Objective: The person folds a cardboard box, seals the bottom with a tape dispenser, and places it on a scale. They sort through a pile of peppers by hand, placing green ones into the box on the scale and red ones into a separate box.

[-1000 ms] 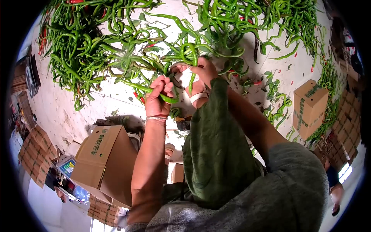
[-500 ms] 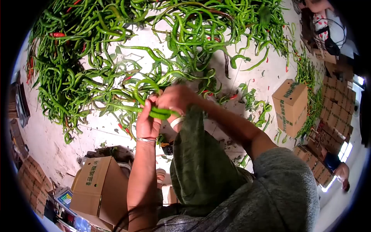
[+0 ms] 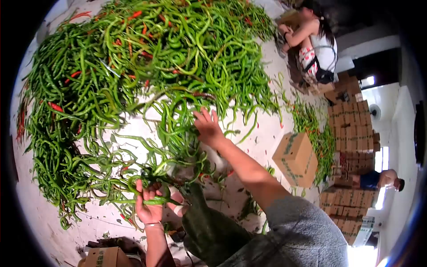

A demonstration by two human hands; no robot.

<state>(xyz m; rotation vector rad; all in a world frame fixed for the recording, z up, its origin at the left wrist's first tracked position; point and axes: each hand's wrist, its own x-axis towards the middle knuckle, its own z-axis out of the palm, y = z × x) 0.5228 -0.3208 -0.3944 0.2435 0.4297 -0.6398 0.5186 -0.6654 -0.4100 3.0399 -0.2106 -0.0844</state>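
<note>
Long green chili peppers (image 3: 155, 201) lie across the palm of my left hand (image 3: 148, 212), with its fingers curled round them. This hand is low in the view, close to my bent knee in dark green trousers (image 3: 209, 222). Farther forward, my right hand (image 3: 208, 129) reaches over loose peppers at the near edge of the big pile (image 3: 178, 44). Its fingers are spread and I see nothing held in them. Red peppers (image 3: 55, 107) are scattered among the green ones.
A closed cardboard box (image 3: 293, 162) stands on the pale floor to my right, and another box (image 3: 104, 258) is at lower left. Stacked cartons (image 3: 351, 129) line the right side. One person (image 3: 309, 40) sits at upper right; another (image 3: 382, 179) is by the cartons.
My right hand has moved away from my left, forward and to the right, and its fingers have spread. The left hand keeps hold of green peppers. The head view has tipped up.
</note>
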